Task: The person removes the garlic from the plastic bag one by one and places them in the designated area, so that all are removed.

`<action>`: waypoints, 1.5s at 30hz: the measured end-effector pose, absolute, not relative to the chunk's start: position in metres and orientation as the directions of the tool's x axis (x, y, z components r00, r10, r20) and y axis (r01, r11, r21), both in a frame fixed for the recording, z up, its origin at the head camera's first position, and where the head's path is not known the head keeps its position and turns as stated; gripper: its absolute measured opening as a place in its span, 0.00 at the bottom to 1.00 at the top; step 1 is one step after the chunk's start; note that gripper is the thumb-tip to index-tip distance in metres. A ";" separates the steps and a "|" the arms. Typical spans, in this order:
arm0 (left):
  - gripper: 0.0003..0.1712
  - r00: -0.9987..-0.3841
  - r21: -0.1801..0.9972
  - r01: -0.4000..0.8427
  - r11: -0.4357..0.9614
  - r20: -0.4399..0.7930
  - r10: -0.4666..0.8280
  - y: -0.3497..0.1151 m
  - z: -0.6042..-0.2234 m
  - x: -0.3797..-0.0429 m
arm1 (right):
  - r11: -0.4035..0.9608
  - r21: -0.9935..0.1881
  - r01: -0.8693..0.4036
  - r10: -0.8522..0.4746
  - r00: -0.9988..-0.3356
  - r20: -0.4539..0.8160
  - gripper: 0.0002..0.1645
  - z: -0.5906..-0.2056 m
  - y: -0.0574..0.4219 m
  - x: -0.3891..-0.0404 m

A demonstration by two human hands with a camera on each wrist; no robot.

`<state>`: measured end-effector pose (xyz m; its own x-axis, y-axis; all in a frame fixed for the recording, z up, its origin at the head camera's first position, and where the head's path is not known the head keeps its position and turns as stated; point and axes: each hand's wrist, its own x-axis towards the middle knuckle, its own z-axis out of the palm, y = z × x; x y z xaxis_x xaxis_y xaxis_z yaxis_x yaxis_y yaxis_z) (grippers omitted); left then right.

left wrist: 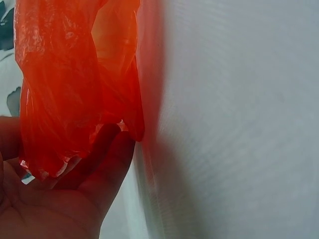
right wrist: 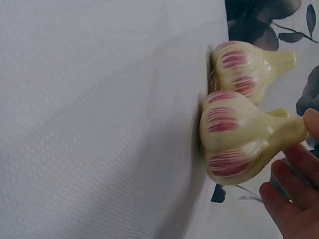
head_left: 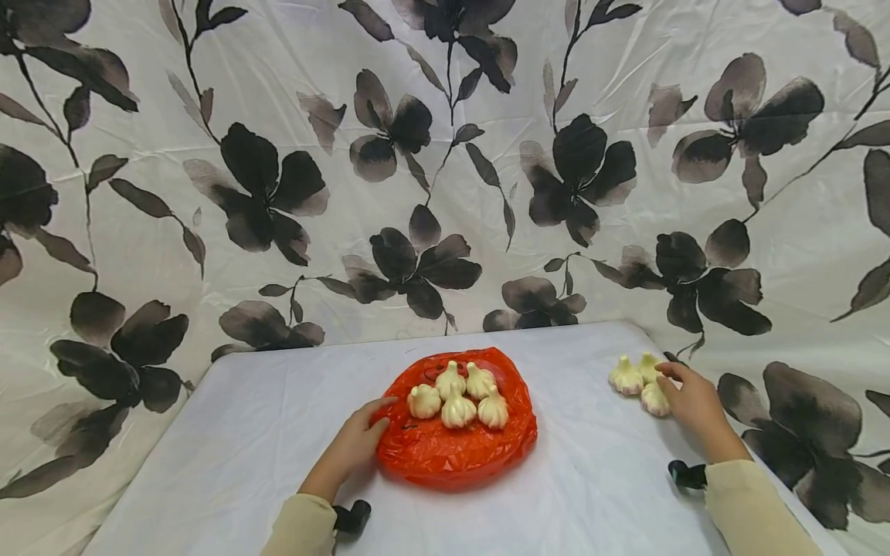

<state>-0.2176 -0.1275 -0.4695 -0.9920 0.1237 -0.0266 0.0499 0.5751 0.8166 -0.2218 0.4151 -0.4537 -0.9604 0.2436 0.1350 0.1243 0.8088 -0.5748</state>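
A red plastic bag (head_left: 452, 455) lies rounded on the white table, and several garlic bulbs (head_left: 458, 407) are grouped on top of it. My left hand (head_left: 358, 440) holds the bag's left edge; in the left wrist view the thin red plastic hangs between thumb and fingers (left wrist: 107, 169). Over at the right, three more garlic bulbs stand close together. The nearest garlic bulb (right wrist: 232, 139), cream with purple streaks, has its stem pinched at the tip by my right hand (head_left: 695, 405). Its base still meets the table. Part of that grip runs out of the right wrist view.
Two other garlic bulbs (head_left: 626, 377) stand just behind and left of the right hand. The white-covered table (head_left: 278, 401) ends close to the right of them. A floral cloth (head_left: 417, 193) hangs behind the table. Each wrist wears a small black camera (head_left: 687, 474).
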 end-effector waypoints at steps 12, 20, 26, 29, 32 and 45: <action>0.24 -0.993 0.813 0.041 0.581 -0.033 0.116 -0.129 -0.472 -0.219 | 0.867 -0.498 -0.006 0.141 -0.956 0.258 0.22 -0.431 0.394 -0.221; 0.24 -0.993 0.815 0.046 0.578 -0.027 0.117 -0.129 -0.469 -0.218 | 0.875 -0.472 -0.111 0.081 -0.926 0.368 0.19 -0.418 0.376 -0.223; 0.24 -0.993 0.817 0.044 0.576 -0.029 0.117 -0.130 -0.468 -0.217 | 0.868 -0.478 -0.133 0.057 -0.931 0.361 0.19 -0.410 0.363 -0.222; 0.24 -0.993 0.819 0.044 0.573 -0.028 0.117 -0.130 -0.468 -0.217 | 0.867 -0.478 -0.140 0.047 -0.933 0.357 0.19 -0.407 0.357 -0.222; 0.24 -0.993 0.820 0.040 0.572 -0.031 0.114 -0.129 -0.467 -0.217 | 0.868 -0.472 -0.152 0.036 -0.930 0.365 0.19 -0.404 0.351 -0.222; 0.25 -0.994 0.821 0.018 0.570 -0.049 0.101 -0.128 -0.468 -0.216 | 0.845 -0.489 -0.218 -0.006 -0.917 0.399 0.19 -0.393 0.324 -0.220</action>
